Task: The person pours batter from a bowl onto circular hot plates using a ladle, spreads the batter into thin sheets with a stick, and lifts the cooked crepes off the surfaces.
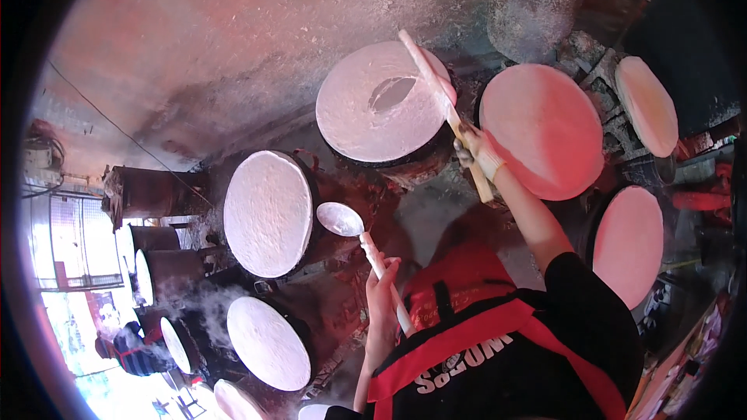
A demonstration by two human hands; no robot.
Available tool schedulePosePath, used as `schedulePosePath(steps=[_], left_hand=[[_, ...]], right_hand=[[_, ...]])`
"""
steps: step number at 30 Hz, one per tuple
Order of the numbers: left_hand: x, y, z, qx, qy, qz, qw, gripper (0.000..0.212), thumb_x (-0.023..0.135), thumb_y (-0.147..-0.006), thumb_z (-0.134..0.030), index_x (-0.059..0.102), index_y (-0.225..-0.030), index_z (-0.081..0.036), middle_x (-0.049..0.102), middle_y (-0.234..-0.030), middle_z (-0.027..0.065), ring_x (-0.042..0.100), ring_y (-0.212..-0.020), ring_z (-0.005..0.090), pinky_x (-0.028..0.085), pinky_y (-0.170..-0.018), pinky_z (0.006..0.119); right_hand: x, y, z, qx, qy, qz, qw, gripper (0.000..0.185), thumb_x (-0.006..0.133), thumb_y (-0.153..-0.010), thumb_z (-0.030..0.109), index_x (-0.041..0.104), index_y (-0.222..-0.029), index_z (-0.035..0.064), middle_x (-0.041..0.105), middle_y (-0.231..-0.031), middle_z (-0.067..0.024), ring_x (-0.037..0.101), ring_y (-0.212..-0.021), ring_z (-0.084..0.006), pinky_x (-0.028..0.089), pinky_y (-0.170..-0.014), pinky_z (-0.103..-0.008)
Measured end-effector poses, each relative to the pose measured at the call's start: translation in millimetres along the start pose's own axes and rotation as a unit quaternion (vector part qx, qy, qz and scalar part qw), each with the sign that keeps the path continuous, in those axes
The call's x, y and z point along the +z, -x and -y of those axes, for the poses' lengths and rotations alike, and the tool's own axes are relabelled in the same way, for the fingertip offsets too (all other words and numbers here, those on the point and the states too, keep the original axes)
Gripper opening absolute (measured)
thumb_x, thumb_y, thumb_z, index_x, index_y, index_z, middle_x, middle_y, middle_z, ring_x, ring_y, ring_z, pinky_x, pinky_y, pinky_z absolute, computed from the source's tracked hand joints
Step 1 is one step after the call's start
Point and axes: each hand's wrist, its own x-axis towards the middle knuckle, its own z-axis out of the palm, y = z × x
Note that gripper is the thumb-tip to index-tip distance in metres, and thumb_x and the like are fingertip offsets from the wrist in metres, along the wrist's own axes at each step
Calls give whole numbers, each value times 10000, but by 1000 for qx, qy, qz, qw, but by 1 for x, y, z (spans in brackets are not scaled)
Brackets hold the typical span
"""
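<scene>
My left hand (382, 286) is bare and closed around the pale handle of a ladle (340, 220), whose bowl is coated white. A work glove covers my right hand (480, 150), which grips a long wooden stick (426, 67). The stick's far part, caked in white, lies across the right side of a round griddle spread with pale batter (350, 108). An oval opening (394, 95) in that batter layer shows a smoother grey surface. Right of it, close to my gloved hand, is another griddle with a pale round sheet (543, 128). A third batter-covered griddle (268, 214) sits left of the ladle bowl.
More pale round sheets on griddles lie at lower left (268, 343) and right (629, 248). One leans at far right (648, 106). Steam (213, 309) drifts at left, near another person (137, 350). A stained wall (192, 52) rises behind the griddles.
</scene>
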Motion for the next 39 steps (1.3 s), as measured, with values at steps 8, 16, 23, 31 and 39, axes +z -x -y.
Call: schedulePosePath(steps=[8, 16, 23, 31, 39], left_hand=[[25, 13, -45, -13, -87, 14, 996, 165, 585, -905, -166, 550, -1015, -47, 526, -667, -9, 444, -482, 62, 342, -413, 195], [-7, -11, -56, -82, -9, 47, 995, 152, 542, -916, -138, 503, -1028, -42, 517, -668, 18, 400, -451, 75, 308, -389, 206], [-27, -22, -54, -76, 53, 83, 992, 79, 505, -925, -101, 472, -975, -49, 481, -766, 23, 424, -564, 84, 345, -438, 205], [-26, -26, -62, -90, 58, 99, 989, 76, 504, -935, -119, 467, -977, -68, 450, -759, 6, 395, -559, 67, 322, -426, 187], [-39, -23, -61, -88, 65, 122, 987, 95, 502, -941, -143, 468, -1001, -78, 437, -727, -3, 350, -495, 48, 277, -384, 180]], right_hand=[[48, 2, -34, -298, 419, -90, 853, 393, 479, -940, 335, 528, -1264, 119, 609, -1137, -130, 575, -1055, -222, 437, -873, -303], [102, -1, -87, -293, 183, -150, 926, 411, 521, -931, 215, 494, -1308, 54, 596, -1150, -90, 531, -1019, -146, 395, -878, -248], [62, 8, -75, -337, 124, -144, 922, 400, 533, -929, 236, 513, -1297, 80, 617, -884, -29, 508, -702, -96, 413, -626, -248], [114, 26, -42, -87, 272, -29, 958, 325, 524, -902, 225, 596, -1156, 35, 641, -747, -47, 587, -625, -143, 449, -581, -300], [73, 13, -93, -247, 290, -44, 923, 400, 579, -899, 257, 550, -1250, 66, 556, -913, -49, 483, -790, -113, 356, -695, -257]])
